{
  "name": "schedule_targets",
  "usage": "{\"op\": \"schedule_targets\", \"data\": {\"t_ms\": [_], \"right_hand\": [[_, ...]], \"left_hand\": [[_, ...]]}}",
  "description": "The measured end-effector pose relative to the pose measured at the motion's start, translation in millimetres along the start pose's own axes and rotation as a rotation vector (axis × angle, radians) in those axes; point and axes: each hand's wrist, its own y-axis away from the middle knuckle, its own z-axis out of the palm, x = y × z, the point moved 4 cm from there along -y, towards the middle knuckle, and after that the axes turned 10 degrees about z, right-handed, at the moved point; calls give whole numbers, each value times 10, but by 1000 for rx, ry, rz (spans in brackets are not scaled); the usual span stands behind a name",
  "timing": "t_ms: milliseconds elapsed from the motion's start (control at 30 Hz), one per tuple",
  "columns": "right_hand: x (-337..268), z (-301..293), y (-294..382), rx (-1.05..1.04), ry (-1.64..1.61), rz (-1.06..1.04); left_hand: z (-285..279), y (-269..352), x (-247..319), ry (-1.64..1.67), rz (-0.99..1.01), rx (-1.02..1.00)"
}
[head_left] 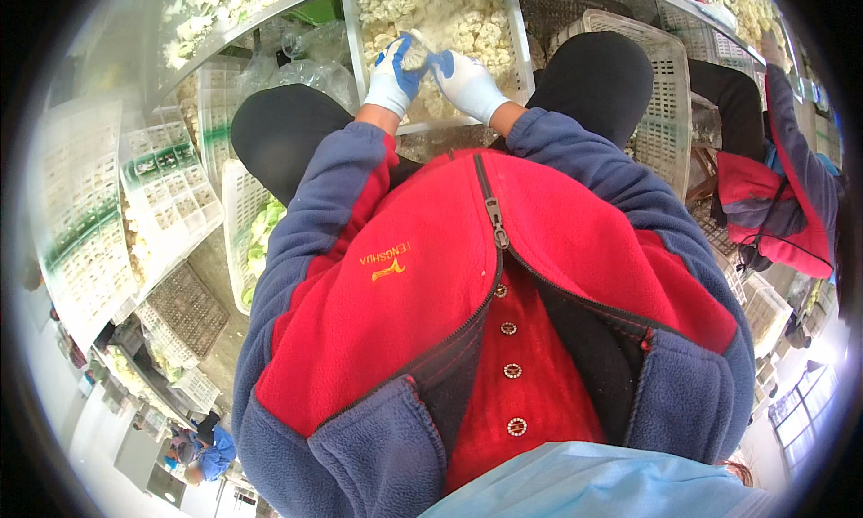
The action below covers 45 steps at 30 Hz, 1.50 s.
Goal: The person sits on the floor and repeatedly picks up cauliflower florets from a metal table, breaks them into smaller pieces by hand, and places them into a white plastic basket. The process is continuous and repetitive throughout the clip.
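Observation:
My left hand (393, 79), in a white glove with blue-coated fingers, holds a piece of cauliflower (414, 59). Close against it on the right is my right hand (466, 85), gloved alike, with its fingers curled in. A thin, pale, blurred strip shows between the fingertips of both hands; whether it is a blade or part of the cauliflower is unclear, and what the right fingers grip is hidden. Both hands are above a white plastic crate (520, 36) between my knees, filled with cut cauliflower florets (472, 19).
A metal-edged table (270, 12) bearing cauliflower scraps runs across the front. White perforated crates (172, 174) stand at left, one basket (232, 248) holding green leaves. Another basket (664, 106) is beside my right knee. A co-worker's sleeve (802, 147) is at far right. Clear plastic bags (317, 73) lie left of the floret crate.

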Motion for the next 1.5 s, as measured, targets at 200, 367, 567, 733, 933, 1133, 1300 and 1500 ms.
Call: {"op": "schedule_targets", "data": {"t_ms": [200, 367, 567, 733, 933, 1133, 1300, 1500], "right_hand": [[292, 16, -184, -76, -30, 412], [101, 5, -54, 101, -22, 33], [-81, -82, 66, -1, -144, 136], [-136, -142, 75, -119, 25, 188], [-101, -72, 17, -183, 135, 223], [-33, 41, -40, -203, 232, 187], [-10, 72, -2, -220, 255, 242], [145, 54, -73, -132, 85, 390]], "left_hand": [[192, 172, 398, 527, -295, 179], [238, 208, 432, 584, -403, 237], [348, 234, 457, 652, -379, 19], [305, 182, 361, 501, -319, 89], [213, 127, 239, 515, -409, 114], [56, 123, 81, 426, -292, 142], [-211, -72, -166, 111, -73, -91], [-6, 132, 2, 458, -311, 171]]}}
